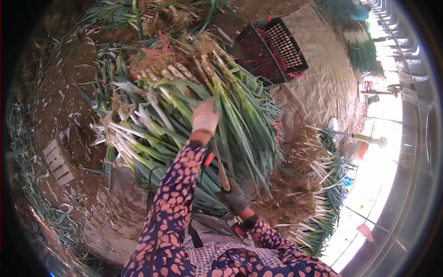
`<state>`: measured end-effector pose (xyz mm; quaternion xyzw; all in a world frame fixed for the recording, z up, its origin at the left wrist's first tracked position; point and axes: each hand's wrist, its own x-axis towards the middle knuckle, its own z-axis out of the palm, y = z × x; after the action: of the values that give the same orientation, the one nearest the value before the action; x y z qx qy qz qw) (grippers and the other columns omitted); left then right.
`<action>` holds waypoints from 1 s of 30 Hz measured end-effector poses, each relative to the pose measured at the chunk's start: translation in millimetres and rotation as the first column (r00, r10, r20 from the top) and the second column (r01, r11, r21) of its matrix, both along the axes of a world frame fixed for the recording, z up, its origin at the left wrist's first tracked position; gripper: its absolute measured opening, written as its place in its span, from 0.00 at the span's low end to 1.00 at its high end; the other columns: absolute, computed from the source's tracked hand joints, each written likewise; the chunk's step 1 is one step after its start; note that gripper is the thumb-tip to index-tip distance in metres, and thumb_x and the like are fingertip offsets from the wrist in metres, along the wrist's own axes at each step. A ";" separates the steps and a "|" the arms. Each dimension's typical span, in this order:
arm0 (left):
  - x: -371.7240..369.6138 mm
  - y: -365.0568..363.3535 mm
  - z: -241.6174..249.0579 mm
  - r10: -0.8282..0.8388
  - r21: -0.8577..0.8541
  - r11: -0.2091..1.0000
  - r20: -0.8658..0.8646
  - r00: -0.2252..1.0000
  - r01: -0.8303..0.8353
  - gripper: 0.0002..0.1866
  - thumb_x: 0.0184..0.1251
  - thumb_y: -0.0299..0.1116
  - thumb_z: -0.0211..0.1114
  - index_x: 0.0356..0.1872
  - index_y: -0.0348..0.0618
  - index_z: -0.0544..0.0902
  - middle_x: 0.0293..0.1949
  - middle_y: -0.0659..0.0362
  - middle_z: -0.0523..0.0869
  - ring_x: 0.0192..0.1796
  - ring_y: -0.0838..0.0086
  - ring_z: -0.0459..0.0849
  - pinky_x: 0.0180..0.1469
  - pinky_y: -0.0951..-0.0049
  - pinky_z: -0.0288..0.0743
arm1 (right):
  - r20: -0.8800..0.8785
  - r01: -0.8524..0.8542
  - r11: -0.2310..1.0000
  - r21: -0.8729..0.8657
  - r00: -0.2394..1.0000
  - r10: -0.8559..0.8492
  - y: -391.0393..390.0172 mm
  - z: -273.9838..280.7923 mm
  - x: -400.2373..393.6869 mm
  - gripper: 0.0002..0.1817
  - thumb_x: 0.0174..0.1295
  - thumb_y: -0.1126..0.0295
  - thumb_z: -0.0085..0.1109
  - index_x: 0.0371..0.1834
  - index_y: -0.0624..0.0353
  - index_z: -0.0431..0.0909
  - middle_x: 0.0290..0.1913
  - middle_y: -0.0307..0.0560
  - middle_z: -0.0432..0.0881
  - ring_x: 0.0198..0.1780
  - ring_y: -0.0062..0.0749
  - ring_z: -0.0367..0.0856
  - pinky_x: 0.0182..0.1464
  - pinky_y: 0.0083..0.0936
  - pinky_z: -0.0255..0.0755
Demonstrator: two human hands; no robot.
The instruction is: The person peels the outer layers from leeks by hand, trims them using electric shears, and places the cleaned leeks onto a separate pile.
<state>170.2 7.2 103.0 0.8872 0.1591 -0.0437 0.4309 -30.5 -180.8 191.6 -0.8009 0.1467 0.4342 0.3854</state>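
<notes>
My left hand (205, 117), in a pale glove, reaches onto a large heap of leeks (244, 115) with long green leaves. Its fingers are blurred among the leaves, and their grip does not show clearly. Nearer my body, my right hand (235, 198) wears a dark grey glove and is closed around the lower end of a thin brown stick (221, 168). The stick points up towards my left wrist, over the leaves. White stalks (127, 141) and tangled roots (157, 60) lie along the left and far sides of the heap.
A black plastic crate (272, 51) stands beyond the heap, next to a tan ground sheet (323, 74). On the right lies a long row of leeks (318, 184), roots inward. A pale slatted block (59, 162) sits on the soil at left. Bundled leeks (360, 51) are at the far right.
</notes>
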 end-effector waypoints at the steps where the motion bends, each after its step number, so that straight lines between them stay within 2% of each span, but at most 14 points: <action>1: 20.8 -18.0 2.2 -0.133 0.051 0.989 -0.105 0.985 0.139 0.18 0.58 0.35 0.54 0.51 0.47 0.75 0.41 0.47 0.83 0.45 0.53 0.81 0.46 0.55 0.74 | 0.002 0.047 0.999 0.007 0.999 -0.047 -13.0 0.1 -8.5 0.29 0.45 0.63 0.69 0.50 0.58 0.68 0.37 0.45 0.77 0.39 0.32 0.77 0.43 0.29 0.71; 3: 56.7 -49.0 5.3 -0.333 0.099 0.917 -0.345 0.877 0.387 0.19 0.62 0.35 0.52 0.55 0.51 0.73 0.43 0.49 0.84 0.46 0.55 0.82 0.44 0.54 0.75 | 0.053 0.173 0.985 0.024 0.983 -0.174 -40.7 -9.4 -28.2 0.27 0.47 0.71 0.67 0.51 0.58 0.68 0.37 0.37 0.75 0.38 0.21 0.73 0.41 0.22 0.71; 5: 80.0 -74.5 -27.0 -0.443 0.044 0.817 -0.592 0.673 0.576 0.25 0.64 0.45 0.53 0.61 0.50 0.67 0.47 0.52 0.83 0.49 0.57 0.81 0.45 0.52 0.75 | 0.084 0.210 0.977 0.027 0.974 -0.211 -65.9 -11.2 -43.0 0.27 0.47 0.65 0.67 0.50 0.58 0.68 0.35 0.43 0.77 0.36 0.30 0.76 0.39 0.28 0.72; 7: 77.8 -75.8 -19.1 -0.420 0.022 0.830 -0.631 0.652 0.557 0.26 0.64 0.46 0.54 0.61 0.49 0.67 0.47 0.51 0.82 0.49 0.55 0.81 0.45 0.53 0.75 | 0.079 0.291 0.955 0.061 0.952 -0.295 -89.9 -21.4 -52.2 0.26 0.47 0.62 0.67 0.49 0.59 0.68 0.35 0.45 0.77 0.35 0.33 0.77 0.38 0.30 0.72; 9: 64.9 -78.3 -21.7 -0.383 0.080 0.869 -0.517 0.765 0.489 0.24 0.61 0.45 0.55 0.58 0.49 0.70 0.47 0.51 0.82 0.48 0.55 0.81 0.46 0.55 0.74 | 0.031 0.421 0.900 0.112 0.904 -0.426 -111.2 -36.3 -68.0 0.25 0.48 0.65 0.66 0.49 0.59 0.68 0.34 0.44 0.77 0.34 0.29 0.76 0.37 0.28 0.72; 10: 55.4 -75.0 -26.4 -0.357 0.105 0.888 -0.458 0.814 0.448 0.24 0.60 0.44 0.56 0.57 0.50 0.71 0.46 0.51 0.82 0.48 0.55 0.81 0.46 0.56 0.74 | 0.079 0.325 0.945 0.035 0.942 -0.326 -107.3 -20.6 -54.6 0.24 0.48 0.67 0.66 0.47 0.59 0.68 0.34 0.44 0.76 0.32 0.28 0.74 0.35 0.28 0.71; 14: -20.3 -54.4 -50.1 0.032 -0.186 0.982 -0.055 0.998 -0.042 0.18 0.51 0.34 0.59 0.47 0.48 0.77 0.41 0.48 0.82 0.46 0.51 0.79 0.46 0.64 0.73 | -0.044 0.428 0.897 0.110 0.904 -0.426 -92.9 14.8 -12.1 0.23 0.46 0.68 0.67 0.43 0.61 0.67 0.35 0.47 0.75 0.30 0.34 0.73 0.34 0.30 0.71; 17: -95.5 -33.6 -43.9 0.177 -0.474 0.863 -0.038 0.984 -0.173 0.22 0.47 0.22 0.61 0.48 0.48 0.76 0.41 0.56 0.81 0.45 0.67 0.79 0.51 0.72 0.70 | 0.103 -0.081 0.997 0.019 0.992 0.078 -76.8 36.3 7.9 0.25 0.46 0.67 0.67 0.45 0.62 0.66 0.37 0.49 0.76 0.34 0.37 0.76 0.37 0.32 0.71; 18: -117.0 -26.2 -46.8 0.222 -0.514 0.824 -0.094 0.971 -0.238 0.25 0.45 0.20 0.61 0.49 0.48 0.76 0.44 0.58 0.80 0.48 0.70 0.77 0.53 0.74 0.68 | 0.040 -0.189 0.981 -0.044 0.981 0.191 -72.4 35.9 8.6 0.28 0.46 0.64 0.67 0.48 0.62 0.65 0.40 0.54 0.77 0.41 0.43 0.78 0.41 0.35 0.70; 21: -156.5 -4.3 -74.0 0.361 -0.543 0.757 -0.116 0.925 -0.363 0.35 0.41 0.14 0.61 0.57 0.46 0.70 0.52 0.60 0.77 0.55 0.71 0.73 0.59 0.77 0.64 | 0.154 -0.238 0.970 0.049 0.961 0.228 -76.1 -6.5 -5.6 0.29 0.46 0.61 0.66 0.48 0.60 0.65 0.40 0.57 0.78 0.43 0.48 0.78 0.42 0.37 0.70; 23: -160.9 1.7 -90.0 0.489 -0.605 0.648 -0.135 0.862 -0.463 0.39 0.39 0.14 0.61 0.60 0.47 0.66 0.52 0.60 0.76 0.56 0.69 0.73 0.60 0.76 0.63 | 0.012 -0.330 0.944 -0.029 0.944 0.330 -52.6 6.5 26.1 0.28 0.46 0.61 0.65 0.48 0.58 0.65 0.38 0.59 0.78 0.42 0.53 0.78 0.43 0.39 0.70; 24: -166.8 1.6 -122.7 0.586 -0.716 0.482 -0.165 0.794 -0.505 0.40 0.39 0.14 0.62 0.61 0.46 0.63 0.54 0.56 0.75 0.55 0.65 0.74 0.58 0.72 0.66 | -0.020 -0.367 0.929 -0.039 0.930 0.367 -45.0 -1.0 33.4 0.28 0.46 0.61 0.65 0.49 0.59 0.65 0.37 0.59 0.78 0.42 0.54 0.78 0.43 0.39 0.70; 27: -142.5 -1.2 -82.4 0.707 -0.521 0.229 -0.492 0.509 -0.822 0.37 0.40 0.17 0.65 0.58 0.42 0.65 0.52 0.53 0.76 0.52 0.63 0.76 0.53 0.69 0.70 | 0.015 -0.509 0.859 -0.059 0.860 0.511 -17.8 -22.1 63.5 0.31 0.45 0.59 0.64 0.51 0.60 0.65 0.40 0.61 0.78 0.45 0.57 0.77 0.45 0.41 0.70; 30: -133.0 0.0 -94.5 0.713 -0.265 0.369 -0.535 0.454 -0.891 0.35 0.38 0.26 0.72 0.52 0.35 0.68 0.47 0.48 0.80 0.48 0.59 0.79 0.49 0.68 0.72 | 0.074 -0.573 0.816 -0.074 0.813 0.578 18.8 -35.4 99.4 0.31 0.45 0.59 0.64 0.52 0.60 0.66 0.42 0.62 0.78 0.46 0.56 0.77 0.46 0.40 0.71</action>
<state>37.2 7.2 8.4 0.5180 0.6285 -0.0130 0.5801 68.9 -162.0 156.3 -0.8362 -0.1102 0.4888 0.2230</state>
